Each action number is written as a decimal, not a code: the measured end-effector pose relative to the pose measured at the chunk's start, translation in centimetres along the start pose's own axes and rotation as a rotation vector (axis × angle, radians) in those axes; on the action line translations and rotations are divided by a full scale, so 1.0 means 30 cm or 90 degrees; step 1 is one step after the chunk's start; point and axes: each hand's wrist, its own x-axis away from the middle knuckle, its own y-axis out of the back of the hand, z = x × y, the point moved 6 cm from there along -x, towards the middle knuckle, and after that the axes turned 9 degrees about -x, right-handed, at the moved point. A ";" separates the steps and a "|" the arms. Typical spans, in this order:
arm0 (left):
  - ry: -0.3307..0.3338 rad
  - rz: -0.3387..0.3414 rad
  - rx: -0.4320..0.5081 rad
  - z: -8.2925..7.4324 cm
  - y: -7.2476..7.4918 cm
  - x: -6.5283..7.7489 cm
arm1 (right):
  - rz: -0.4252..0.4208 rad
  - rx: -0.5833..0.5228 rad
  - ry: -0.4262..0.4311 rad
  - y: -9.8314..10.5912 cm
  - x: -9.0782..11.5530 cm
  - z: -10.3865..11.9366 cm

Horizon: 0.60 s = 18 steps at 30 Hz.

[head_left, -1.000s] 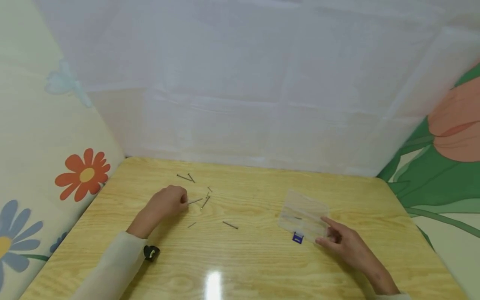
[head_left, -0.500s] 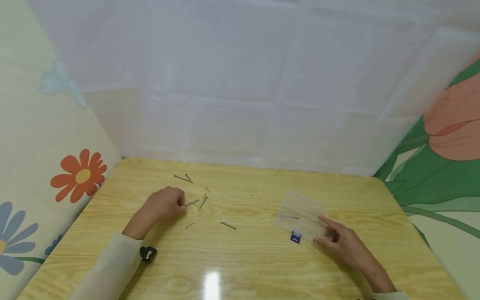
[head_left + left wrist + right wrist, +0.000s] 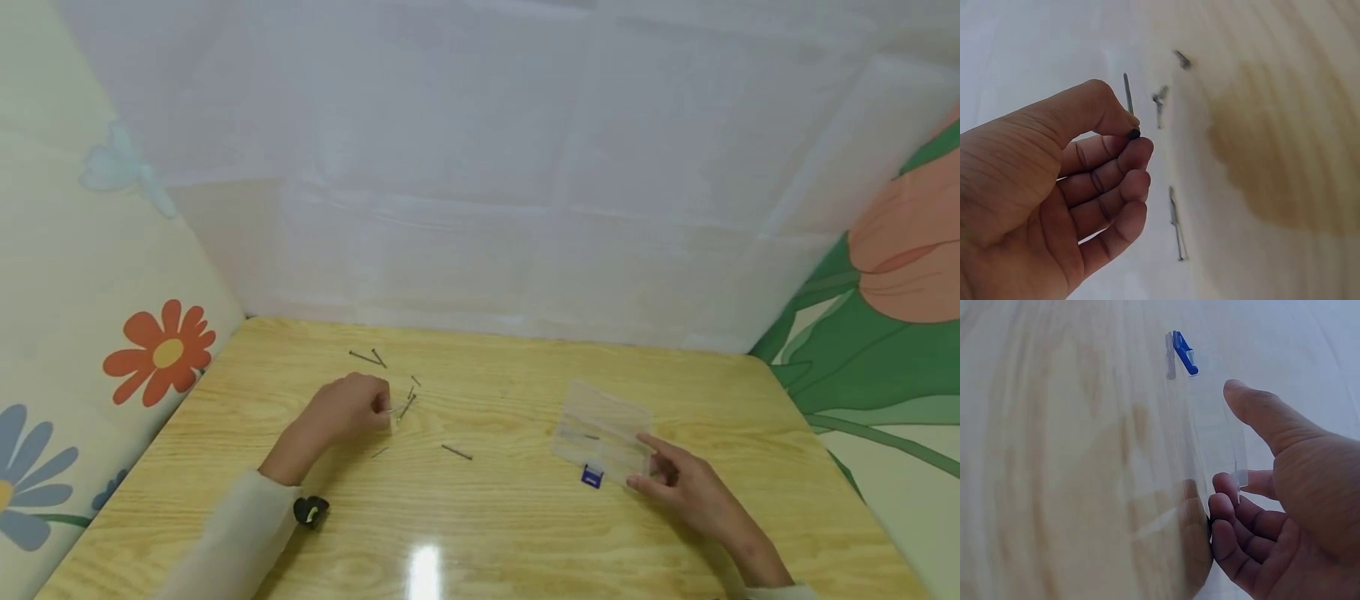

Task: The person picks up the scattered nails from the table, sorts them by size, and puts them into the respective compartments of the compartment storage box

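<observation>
In the head view my left hand (image 3: 347, 410) is over the left half of the table, among several loose nails. Thumb and index finger pinch a thin grey nail (image 3: 1127, 94) by its dark head, as the left wrist view shows, while the other fingers curl below. A longer nail (image 3: 407, 407) lies just beyond the fingertips. On the right is a clear plastic box (image 3: 600, 408) with a blue latch (image 3: 592, 476) and one dark nail (image 3: 591, 437) inside. My right hand (image 3: 697, 496) holds the box's near right corner, thumb and fingers on either side.
Two crossed nails (image 3: 365, 357) lie farther back on the wooden table (image 3: 510, 533). A nail (image 3: 457, 452) rests between hand and box, and a shorter one (image 3: 380, 452) nearer me. A white sheet (image 3: 480, 208) hangs behind, with flowered cloth (image 3: 52, 250) at the sides.
My left hand has shifted slightly right, bringing the pinched nail close to the longer nail on the table. The right hand and box keep their place.
</observation>
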 end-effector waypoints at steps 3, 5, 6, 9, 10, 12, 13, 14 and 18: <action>-0.024 -0.005 0.004 -0.044 0.010 -0.008 | 0.002 -0.002 -0.001 0.000 0.004 -0.001; -0.033 -0.007 0.003 -0.072 0.013 -0.017 | 0.004 -0.004 0.000 0.000 0.007 0.000; -0.038 -0.009 0.001 -0.087 0.014 -0.022 | 0.004 -0.005 0.000 0.001 0.008 0.001; -0.055 -0.013 -0.004 -0.134 0.008 -0.040 | 0.001 -0.006 0.002 0.003 0.010 0.003; -0.059 -0.013 -0.007 -0.149 0.003 -0.048 | -0.001 -0.005 0.004 0.003 0.010 0.003; -0.071 -0.010 -0.008 -0.182 -0.010 -0.061 | -0.005 -0.003 0.005 0.002 0.008 0.003; -0.078 -0.010 -0.010 -0.198 -0.017 -0.069 | -0.007 -0.003 0.006 0.002 0.008 0.003; -0.084 -0.010 -0.013 -0.214 -0.025 -0.076 | -0.009 -0.003 0.006 0.002 0.007 0.003; -0.112 -0.015 -0.016 -0.274 -0.045 -0.107 | -0.008 -0.005 0.005 -0.001 0.003 0.001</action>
